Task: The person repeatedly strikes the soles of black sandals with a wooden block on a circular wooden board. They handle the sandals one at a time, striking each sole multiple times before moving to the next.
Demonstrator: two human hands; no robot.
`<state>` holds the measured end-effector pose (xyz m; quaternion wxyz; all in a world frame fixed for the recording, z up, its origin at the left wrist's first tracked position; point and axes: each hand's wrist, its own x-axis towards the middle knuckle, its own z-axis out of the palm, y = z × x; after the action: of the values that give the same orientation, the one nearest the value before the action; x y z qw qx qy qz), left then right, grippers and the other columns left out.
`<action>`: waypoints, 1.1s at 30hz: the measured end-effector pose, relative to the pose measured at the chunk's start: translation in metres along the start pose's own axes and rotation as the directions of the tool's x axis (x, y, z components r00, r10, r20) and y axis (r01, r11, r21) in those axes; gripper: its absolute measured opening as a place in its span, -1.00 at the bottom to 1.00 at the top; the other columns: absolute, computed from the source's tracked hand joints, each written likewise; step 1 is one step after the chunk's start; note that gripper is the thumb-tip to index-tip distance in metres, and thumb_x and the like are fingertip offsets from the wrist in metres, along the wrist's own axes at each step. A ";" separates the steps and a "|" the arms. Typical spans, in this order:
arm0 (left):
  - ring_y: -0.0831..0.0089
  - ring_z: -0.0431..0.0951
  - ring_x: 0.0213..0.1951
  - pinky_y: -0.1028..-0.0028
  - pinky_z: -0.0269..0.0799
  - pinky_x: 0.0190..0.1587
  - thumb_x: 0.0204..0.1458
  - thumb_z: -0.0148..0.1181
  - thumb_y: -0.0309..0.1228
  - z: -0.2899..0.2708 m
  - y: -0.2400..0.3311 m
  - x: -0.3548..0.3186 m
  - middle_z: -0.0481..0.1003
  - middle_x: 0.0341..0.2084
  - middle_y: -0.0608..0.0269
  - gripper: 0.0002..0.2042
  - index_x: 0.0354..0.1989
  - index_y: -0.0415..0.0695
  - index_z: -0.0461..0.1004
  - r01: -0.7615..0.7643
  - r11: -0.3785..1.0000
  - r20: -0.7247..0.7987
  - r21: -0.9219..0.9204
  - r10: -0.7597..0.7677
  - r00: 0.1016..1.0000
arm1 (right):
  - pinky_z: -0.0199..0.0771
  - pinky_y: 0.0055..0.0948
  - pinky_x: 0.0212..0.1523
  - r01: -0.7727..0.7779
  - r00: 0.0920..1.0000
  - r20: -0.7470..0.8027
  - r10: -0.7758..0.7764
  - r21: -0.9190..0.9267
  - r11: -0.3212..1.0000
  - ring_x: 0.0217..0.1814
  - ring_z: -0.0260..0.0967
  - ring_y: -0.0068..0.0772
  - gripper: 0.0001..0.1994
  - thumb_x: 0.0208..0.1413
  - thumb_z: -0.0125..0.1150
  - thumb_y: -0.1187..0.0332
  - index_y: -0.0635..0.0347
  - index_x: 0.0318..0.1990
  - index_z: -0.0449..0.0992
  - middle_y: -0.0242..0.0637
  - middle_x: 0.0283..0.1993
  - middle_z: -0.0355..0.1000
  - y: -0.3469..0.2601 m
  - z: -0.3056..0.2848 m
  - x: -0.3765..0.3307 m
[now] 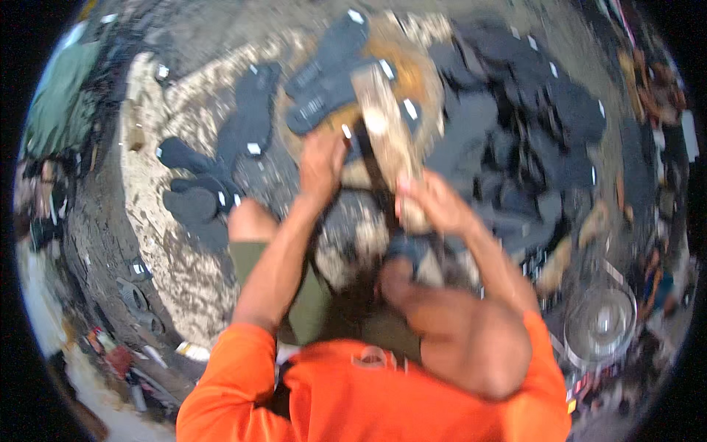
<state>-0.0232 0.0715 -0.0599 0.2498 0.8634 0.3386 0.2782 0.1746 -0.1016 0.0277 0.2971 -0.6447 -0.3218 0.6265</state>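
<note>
A: What is lying at the far left?
B: A pale, dark-speckled flat sheet is covering the ground. Near its left edge, a cluster of dark grey, flat, sole-shaped pieces is lying, with small white tags showing. Further right, a long dark grey strip-like piece is extending toward the sheet's upper edge.

A: What is the round brown block carrying?
B: Two dark grey elongated soles are resting on it, one toward its upper edge, the other nearer its left edge.

A: State the left hand's position and grip.
B: The left hand is reaching over the block's lower left edge, its fingers close to the nearer sole. Blur is obscuring the fingertips; I cannot tell whether they are gripping anything.

A: And the right hand?
B: The right hand is gripping a pale, elongated wooden piece by its near end, at the block's lower right edge. The far end is slanting up and left over the block.

A: What is lying rightmost?
B: A heap of dark grey flat pieces is spreading beyond the block's right edge. Lower right, a clear round container is standing.
</note>
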 end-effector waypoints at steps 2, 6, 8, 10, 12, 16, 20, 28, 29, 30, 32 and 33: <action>0.18 0.61 -0.18 0.26 0.52 -0.12 0.24 0.23 -0.40 -0.002 0.013 0.010 0.58 -0.23 0.05 -0.81 -0.08 -0.23 0.56 0.149 0.971 -0.112 -0.186 -0.172 0.979 | 0.46 -0.35 0.08 -0.115 0.991 0.100 0.091 0.271 0.956 0.04 0.46 -0.45 -0.39 0.41 0.00 -0.09 0.43 0.14 0.48 -0.15 0.01 0.55 0.013 -0.009 -0.003; 0.56 0.59 -0.31 0.51 0.58 -0.28 0.40 0.05 -0.24 -0.009 0.026 0.018 0.58 -0.32 0.27 -0.73 -0.09 -0.20 0.54 0.414 0.506 -0.025 -0.757 -0.655 0.755 | 0.40 -0.35 0.15 -0.120 0.992 -0.015 0.125 0.179 0.977 0.09 0.41 -0.45 -0.37 0.39 0.03 -0.12 0.38 0.20 0.45 -0.19 0.04 0.54 0.052 0.000 -0.002; 0.57 0.58 -0.36 0.44 0.53 -0.29 0.36 0.11 -0.28 -0.016 0.042 0.005 0.59 -0.42 0.24 -0.75 -0.10 -0.24 0.55 0.469 0.767 0.130 -0.438 -0.463 0.877 | 0.37 -0.35 0.21 -0.165 0.983 -0.062 0.173 0.118 0.979 0.13 0.40 -0.42 -0.35 0.38 0.05 -0.12 0.37 0.25 0.43 -0.17 0.07 0.54 0.070 -0.001 -0.002; 0.49 0.63 -0.35 0.41 0.52 -0.27 0.33 0.15 -0.31 -0.011 0.038 -0.005 0.62 -0.44 0.18 -0.78 -0.07 -0.21 0.57 0.501 0.760 0.088 -0.414 -0.515 0.853 | 0.43 -0.42 -0.01 -0.004 0.998 -0.060 0.019 0.238 0.971 -0.04 0.40 -0.50 -0.44 0.40 0.06 -0.06 0.33 0.18 0.42 -0.28 -0.04 0.47 0.061 0.012 0.002; 0.42 0.67 -0.33 0.41 0.52 -0.26 0.33 0.15 -0.31 -0.011 0.042 -0.002 0.64 -0.41 0.14 -0.79 -0.06 -0.20 0.57 0.472 0.800 0.076 -0.370 -0.480 0.874 | 0.49 -0.50 -0.23 0.030 0.996 -0.084 -0.009 0.259 0.965 -0.23 0.41 -0.60 -0.52 0.42 0.06 -0.01 0.29 0.12 0.41 -0.39 -0.18 0.42 0.069 0.015 0.005; 0.28 0.69 -0.31 0.37 0.53 -0.24 0.31 0.17 -0.33 -0.011 0.043 -0.007 0.64 -0.37 0.06 -0.80 -0.06 -0.20 0.57 0.404 0.862 0.047 -0.305 -0.410 0.911 | 0.54 -0.48 -0.31 -0.016 0.997 -0.069 0.043 0.351 0.936 -0.35 0.46 -0.53 -0.54 0.42 0.05 -0.03 0.27 0.04 0.43 -0.35 -0.30 0.46 0.053 0.019 -0.001; 0.14 0.69 -0.27 0.30 0.55 -0.22 0.27 0.22 -0.37 -0.003 0.039 -0.008 0.64 -0.31 0.01 -0.81 -0.07 -0.21 0.57 0.286 0.926 0.020 -0.245 -0.290 0.957 | 0.57 -0.46 -0.41 -0.065 0.997 -0.014 0.082 0.482 0.874 -0.46 0.50 -0.45 -0.56 0.42 0.04 -0.03 0.25 -0.04 0.43 -0.29 -0.39 0.50 -0.005 0.006 -0.028; 0.09 0.64 -0.23 0.23 0.54 -0.18 0.17 0.28 -0.44 -0.006 0.032 -0.017 0.62 -0.26 0.04 -0.83 -0.11 -0.21 0.58 0.101 0.983 -0.059 -0.153 -0.111 0.992 | 0.64 -0.29 -0.11 0.755 0.606 -0.478 -0.635 0.097 0.648 -0.15 0.52 -0.30 -0.24 0.33 0.10 -0.13 0.36 0.40 0.17 -0.12 -0.12 0.49 -0.136 -0.003 -0.107; 0.09 0.64 -0.22 0.23 0.54 -0.17 0.16 0.29 -0.44 -0.005 0.033 -0.014 0.62 -0.25 0.05 -0.83 -0.11 -0.21 0.59 0.072 0.985 -0.059 -0.158 -0.082 0.995 | 0.61 -0.26 -0.09 0.863 0.452 -0.436 -0.778 -0.007 0.505 -0.17 0.51 -0.27 -0.30 0.32 0.12 -0.10 0.36 0.33 0.23 -0.10 -0.14 0.50 -0.120 -0.003 -0.101; 0.10 0.63 -0.21 0.24 0.54 -0.16 0.15 0.30 -0.45 0.000 0.035 -0.009 0.62 -0.25 0.06 -0.83 -0.11 -0.21 0.59 0.038 0.985 -0.061 -0.168 -0.049 0.997 | 0.59 -0.23 -0.07 0.833 0.445 -0.316 -0.838 -0.195 0.517 -0.18 0.51 -0.25 -0.36 0.32 0.14 -0.07 0.36 0.26 0.29 -0.07 -0.16 0.51 -0.089 -0.006 -0.082; 0.09 0.60 -0.15 0.23 0.53 -0.08 0.12 0.32 -0.48 0.005 0.036 -0.008 0.61 -0.23 0.10 -0.83 -0.13 -0.20 0.60 -0.037 0.992 -0.054 -0.123 0.030 0.998 | 0.54 -0.17 -0.04 0.189 0.897 -0.212 -0.387 -0.609 0.771 -0.21 0.50 -0.19 -0.47 0.31 0.18 -0.01 0.36 0.11 0.40 -0.02 -0.19 0.53 -0.011 -0.003 -0.041; 0.08 0.60 -0.13 0.22 0.53 -0.07 0.11 0.32 -0.48 0.005 0.033 -0.016 0.61 -0.22 0.10 -0.83 -0.13 -0.19 0.60 -0.061 0.993 -0.038 -0.100 0.058 0.998 | 0.52 -0.14 -0.02 -0.062 0.993 -0.117 -0.014 -0.617 0.785 -0.22 0.50 -0.16 -0.52 0.30 0.20 0.03 0.36 0.04 0.46 0.01 -0.21 0.53 -0.001 -0.004 -0.029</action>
<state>-0.0149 0.0373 -0.0476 0.2787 0.8545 0.3025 0.3172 0.1783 -0.1240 0.0469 0.0795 -0.7456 -0.4833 0.4517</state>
